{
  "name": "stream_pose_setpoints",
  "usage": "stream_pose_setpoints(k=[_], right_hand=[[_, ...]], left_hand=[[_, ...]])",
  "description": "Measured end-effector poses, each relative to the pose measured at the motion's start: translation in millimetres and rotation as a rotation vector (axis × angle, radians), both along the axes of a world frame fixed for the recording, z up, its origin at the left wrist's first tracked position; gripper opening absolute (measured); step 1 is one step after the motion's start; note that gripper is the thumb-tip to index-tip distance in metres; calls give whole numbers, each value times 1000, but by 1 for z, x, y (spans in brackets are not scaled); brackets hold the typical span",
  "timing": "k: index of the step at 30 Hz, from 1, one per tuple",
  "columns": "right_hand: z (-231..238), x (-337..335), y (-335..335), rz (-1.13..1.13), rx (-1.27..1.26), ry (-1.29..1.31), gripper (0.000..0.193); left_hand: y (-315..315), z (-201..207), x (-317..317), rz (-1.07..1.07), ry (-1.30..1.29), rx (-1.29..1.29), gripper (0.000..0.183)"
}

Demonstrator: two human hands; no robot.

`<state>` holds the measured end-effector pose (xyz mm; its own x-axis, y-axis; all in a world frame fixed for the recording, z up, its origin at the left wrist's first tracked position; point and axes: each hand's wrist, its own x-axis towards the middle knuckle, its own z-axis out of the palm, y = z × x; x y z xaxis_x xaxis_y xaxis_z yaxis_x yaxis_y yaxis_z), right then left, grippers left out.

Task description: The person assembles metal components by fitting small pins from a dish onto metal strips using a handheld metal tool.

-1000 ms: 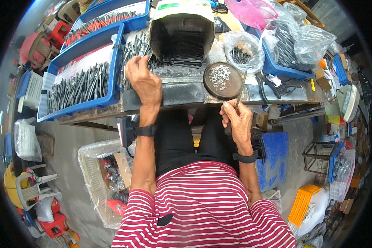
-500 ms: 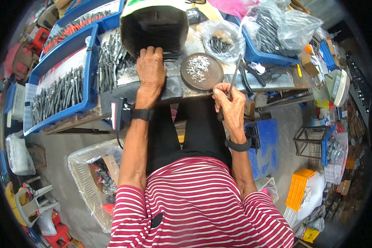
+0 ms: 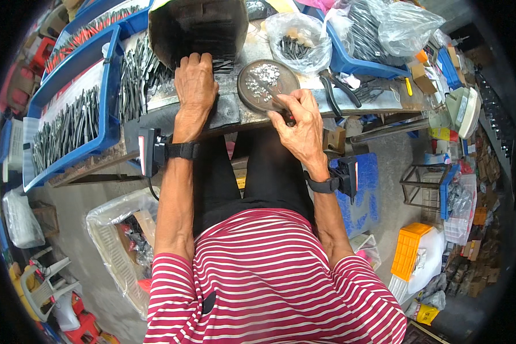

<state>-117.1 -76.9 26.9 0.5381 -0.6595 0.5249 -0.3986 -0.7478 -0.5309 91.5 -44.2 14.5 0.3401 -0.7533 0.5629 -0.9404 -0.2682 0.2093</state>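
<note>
My left hand (image 3: 196,86) rests at the bench edge, at the lower lip of a dark open box (image 3: 200,34). Its fingers curl down, closed, and hide whatever they hold. Dark thin parts (image 3: 222,66) lie just beside its fingertips. My right hand (image 3: 301,123) pinches a thin metal rod tool (image 3: 265,86), which looks like a screwdriver. The shaft slants over a round brown dish (image 3: 247,102) in which many tiny silvery-white pieces (image 3: 264,77) lie. The tip is among or just above these pieces; I cannot tell which.
Blue trays (image 3: 104,123) of dark slender parts stand at left, with more loose parts (image 3: 137,71) beside them. Right of the dish are a clear bag (image 3: 312,43) of dark pieces, black-handled pliers (image 3: 341,89) and a blue bin (image 3: 350,60) with plastic bags.
My right hand has moved left and up to the dish, swinging the rod tool from upright to slanting over the small pieces. My left hand stays at the box; the whole view has shifted slightly.
</note>
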Motion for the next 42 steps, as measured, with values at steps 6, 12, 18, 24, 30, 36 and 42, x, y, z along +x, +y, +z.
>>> stream_pose_setpoints(k=[6,12,18,24,30,36,42], right_hand=[[-3,2,-1,-26,17,59,34],[-3,1,-3,-43,23,89,37],[0,3,0,-55,-98,187,33],[0,0,0,-34,-86,175,31],[-5,-5,-4,44,-79,99,25],[-7,-3,-4,95,17,5,18],[-6,0,-3,98,164,-74,14]], left_hand=[[0,2,-4,54,22,-27,14],[10,9,-12,110,-6,-141,14],[30,17,-15,42,54,-201,14],[53,26,-17,-75,143,-301,13],[77,37,-31,-218,561,-348,12],[89,42,-42,-288,815,-331,10],[97,48,-42,-342,1015,-266,8]])
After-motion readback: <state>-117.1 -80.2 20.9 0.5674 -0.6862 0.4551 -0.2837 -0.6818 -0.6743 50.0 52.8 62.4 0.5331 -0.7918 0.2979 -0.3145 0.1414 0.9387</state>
